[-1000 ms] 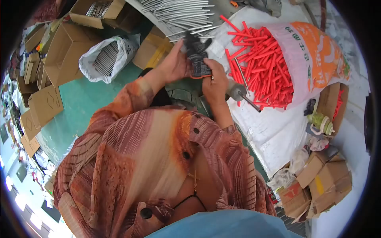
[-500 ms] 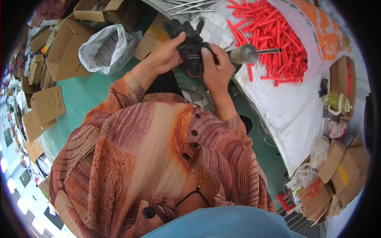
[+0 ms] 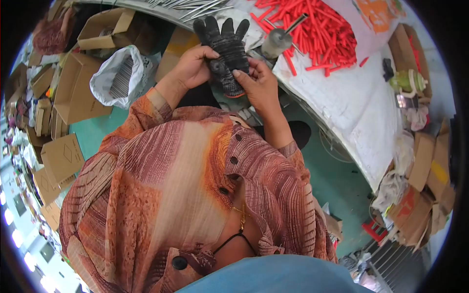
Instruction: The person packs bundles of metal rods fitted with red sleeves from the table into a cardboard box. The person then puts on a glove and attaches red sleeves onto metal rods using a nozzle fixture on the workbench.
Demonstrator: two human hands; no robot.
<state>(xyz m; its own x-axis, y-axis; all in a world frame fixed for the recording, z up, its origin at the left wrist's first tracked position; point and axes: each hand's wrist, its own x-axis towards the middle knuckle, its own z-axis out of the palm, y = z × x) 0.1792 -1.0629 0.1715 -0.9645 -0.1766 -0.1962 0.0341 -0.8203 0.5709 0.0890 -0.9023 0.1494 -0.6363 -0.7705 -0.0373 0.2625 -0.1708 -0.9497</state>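
Note:
A dark grey and black knit glove with an orange cuff edge hangs between my hands, its fingers spread and pointing away from me. On its left side, my left hand pinches the edge, thumb on top. My right hand grips the lower right side near the cuff, with its thumb on the glove. Just right of the glove is a grey cylindrical fitting with a metal rod sticking out of it.
Red tubes spill from a bag on the white-covered table. Metal rods lie at the top. To the left are a white sack of rods and cardboard boxes. More cartons stand at the right.
The view has shifted. The glove, earlier bunched between my hands, now shows flat with its fingers spread. Both hands still hold it.

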